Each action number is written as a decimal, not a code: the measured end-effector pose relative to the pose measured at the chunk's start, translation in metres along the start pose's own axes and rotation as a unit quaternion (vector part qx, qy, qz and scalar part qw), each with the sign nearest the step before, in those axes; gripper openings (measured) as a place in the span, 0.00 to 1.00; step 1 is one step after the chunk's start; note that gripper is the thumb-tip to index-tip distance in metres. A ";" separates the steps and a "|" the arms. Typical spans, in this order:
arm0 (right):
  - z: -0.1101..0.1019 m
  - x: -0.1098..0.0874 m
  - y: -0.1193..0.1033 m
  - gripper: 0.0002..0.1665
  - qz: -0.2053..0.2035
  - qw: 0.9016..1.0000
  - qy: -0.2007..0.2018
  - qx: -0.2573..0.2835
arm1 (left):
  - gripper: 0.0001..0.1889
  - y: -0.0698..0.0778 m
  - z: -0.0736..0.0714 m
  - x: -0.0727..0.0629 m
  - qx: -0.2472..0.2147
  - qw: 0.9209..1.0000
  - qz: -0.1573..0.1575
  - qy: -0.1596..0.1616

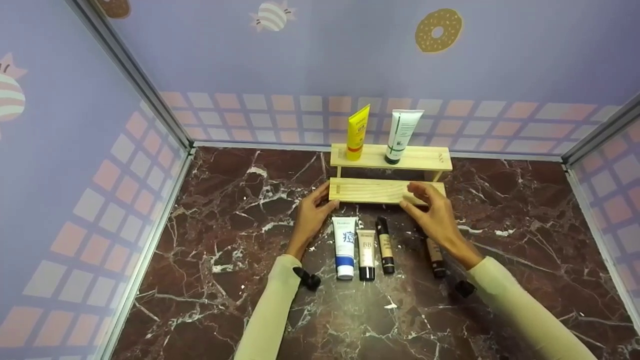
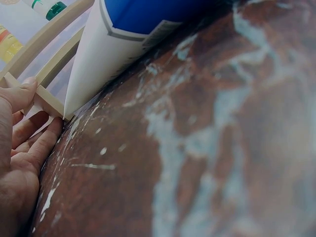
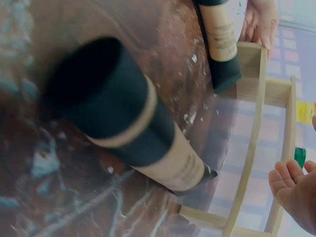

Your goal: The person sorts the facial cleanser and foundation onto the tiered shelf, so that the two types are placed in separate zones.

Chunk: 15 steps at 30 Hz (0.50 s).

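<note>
A two-step wooden rack (image 1: 370, 190) stands near the back wall. My left hand (image 1: 312, 217) holds its left end, thumb (image 2: 23, 94) on the corner and fingers against the end panel. Over the right part of the lower step is my right hand (image 1: 435, 215), fingers extended and holding nothing. On the upper step a yellow tube (image 1: 357, 135) and a white tube with green marks (image 1: 401, 135) stand cap down. In front lie a white-and-blue tube (image 1: 345, 245), a BB cream tube (image 1: 367, 255) and a slim beige-and-black tube (image 1: 385, 247). Another black-and-beige tube (image 3: 173, 163) lies below my right wrist.
The table (image 1: 240, 290) has a dark red marbled top. A patterned purple wall (image 1: 320, 60) rises behind the rack, with side panels (image 1: 65, 190) at left and right. Small dark wrist cameras (image 1: 310, 280) sit at both sleeves.
</note>
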State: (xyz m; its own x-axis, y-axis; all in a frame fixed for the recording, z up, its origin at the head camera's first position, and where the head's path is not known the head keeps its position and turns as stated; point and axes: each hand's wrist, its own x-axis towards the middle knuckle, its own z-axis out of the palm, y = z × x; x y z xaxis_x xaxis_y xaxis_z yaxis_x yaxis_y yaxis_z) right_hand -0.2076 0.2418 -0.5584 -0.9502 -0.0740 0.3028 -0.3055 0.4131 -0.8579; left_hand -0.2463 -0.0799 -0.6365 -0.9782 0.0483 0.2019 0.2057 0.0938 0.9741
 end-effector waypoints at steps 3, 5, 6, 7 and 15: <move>0.003 -0.005 0.000 0.29 0.003 1.000 -0.014 -0.009 | 0.33 0.000 0.000 0.000 0.001 1.000 0.004 0.001; 0.005 -0.009 -0.001 0.30 0.010 1.000 -0.021 -0.009 | 0.33 0.000 0.000 0.000 0.001 1.000 0.005 -0.002; 0.006 -0.011 -0.001 0.30 0.011 1.000 -0.024 -0.009 | 0.33 0.000 0.000 0.000 0.001 1.000 0.004 -0.003; 0.008 -0.012 -0.002 0.30 0.012 0.999 -0.028 -0.010 | 0.33 0.000 0.000 0.000 0.001 1.000 0.003 -0.005; 0.020 -0.026 -0.004 0.31 -0.017 0.997 -0.057 -0.046 | 0.33 -0.001 -0.001 0.000 0.004 1.000 -0.003 -0.007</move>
State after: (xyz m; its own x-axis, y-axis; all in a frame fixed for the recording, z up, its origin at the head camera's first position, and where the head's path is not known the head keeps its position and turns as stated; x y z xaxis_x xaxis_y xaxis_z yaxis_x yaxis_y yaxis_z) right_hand -0.1827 0.2240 -0.5708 -0.9421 -0.1890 0.2770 -0.3349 0.4890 -0.8054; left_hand -0.2467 -0.0805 -0.6370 -0.9788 0.0609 0.1956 0.2010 0.1019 0.9743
